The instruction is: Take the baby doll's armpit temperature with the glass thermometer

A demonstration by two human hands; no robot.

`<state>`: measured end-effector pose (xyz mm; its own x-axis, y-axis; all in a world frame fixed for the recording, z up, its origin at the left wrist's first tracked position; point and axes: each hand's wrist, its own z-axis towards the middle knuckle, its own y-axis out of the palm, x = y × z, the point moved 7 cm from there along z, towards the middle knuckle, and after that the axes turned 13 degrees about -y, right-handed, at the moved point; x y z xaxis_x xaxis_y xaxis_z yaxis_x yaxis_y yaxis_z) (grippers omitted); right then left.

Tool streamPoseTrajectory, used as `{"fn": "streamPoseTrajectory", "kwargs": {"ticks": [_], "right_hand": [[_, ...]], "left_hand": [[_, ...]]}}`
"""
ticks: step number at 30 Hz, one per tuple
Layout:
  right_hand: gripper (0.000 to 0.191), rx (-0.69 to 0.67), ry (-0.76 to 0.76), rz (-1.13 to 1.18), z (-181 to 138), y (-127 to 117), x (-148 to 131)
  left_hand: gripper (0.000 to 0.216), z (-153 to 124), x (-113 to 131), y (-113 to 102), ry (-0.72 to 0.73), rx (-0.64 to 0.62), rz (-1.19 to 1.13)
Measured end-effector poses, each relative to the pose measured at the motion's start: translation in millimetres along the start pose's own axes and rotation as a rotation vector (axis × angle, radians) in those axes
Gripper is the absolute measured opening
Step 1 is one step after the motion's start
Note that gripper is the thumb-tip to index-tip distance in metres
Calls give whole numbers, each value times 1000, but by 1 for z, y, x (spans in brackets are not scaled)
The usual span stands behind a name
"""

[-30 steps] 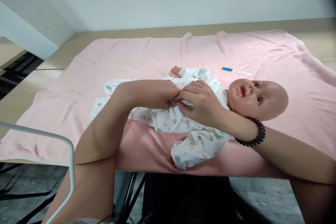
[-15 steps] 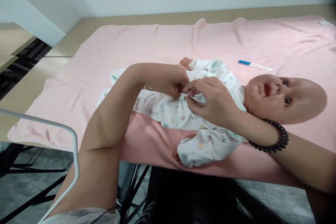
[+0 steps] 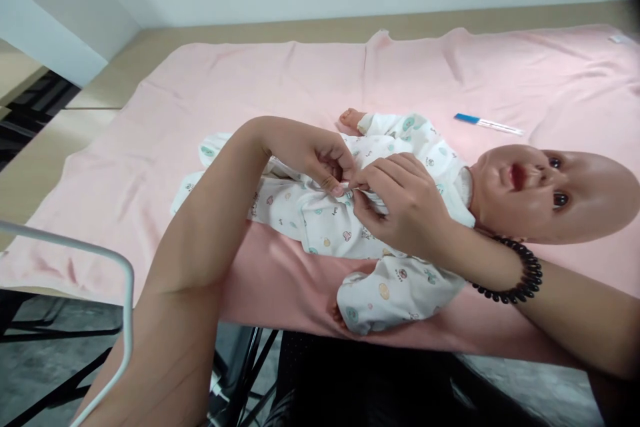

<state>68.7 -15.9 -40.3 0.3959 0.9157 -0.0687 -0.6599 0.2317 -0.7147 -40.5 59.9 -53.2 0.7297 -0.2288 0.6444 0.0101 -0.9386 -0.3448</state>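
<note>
A baby doll [image 3: 575, 197] lies on its back with its head to the right, dressed in white printed baby clothes [image 3: 325, 227]. Over its belly, my left hand [image 3: 315, 157] pinches a thin white cloth tie [image 3: 346, 188] at the front of the clothes between thumb and fingers. From the other side my right hand [image 3: 405, 197] closes on the same tie, thumb against index finger. Both sets of fingertips nearly meet, and they partly cover the tie. One doll hand shows beyond my hands; the near sleeve hangs toward the table's front edge.
A pink cloth [image 3: 240, 80] covers much of the wooden table [image 3: 95, 103]. Beyond the doll's head end lies a thermometer [image 3: 487, 124] with a blue end. A pale bent metal rail [image 3: 127, 293] rises at the lower left. A wall stands behind the table.
My left hand has turned slightly, so its thumb and curled fingers show more. My right fingers remain at the tie. The view has shifted a little.
</note>
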Motion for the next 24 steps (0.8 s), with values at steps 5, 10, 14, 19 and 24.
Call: {"fn": "streamPoseTrajectory", "kwargs": {"ticks": [5,10,14,19,24], "right_hand": [[14,75,-164,-92,-3,-6,-12],[5,69,-261,-55,-4,-7,-19],[2,39,-278,-66,-4,-7,-22],[2,51,-283,-110,-4,-8,-22],[6,-4,-256,-156,-3,-3,-20]], "left_hand": [[34,2,3,1,67,-51,-51],[32,6,-5,-6,37,26,-123],[32,7,-10,-11,21,88,-130],[30,7,-9,-10,41,72,-97],[33,8,-14,-11,36,56,-103]]}}
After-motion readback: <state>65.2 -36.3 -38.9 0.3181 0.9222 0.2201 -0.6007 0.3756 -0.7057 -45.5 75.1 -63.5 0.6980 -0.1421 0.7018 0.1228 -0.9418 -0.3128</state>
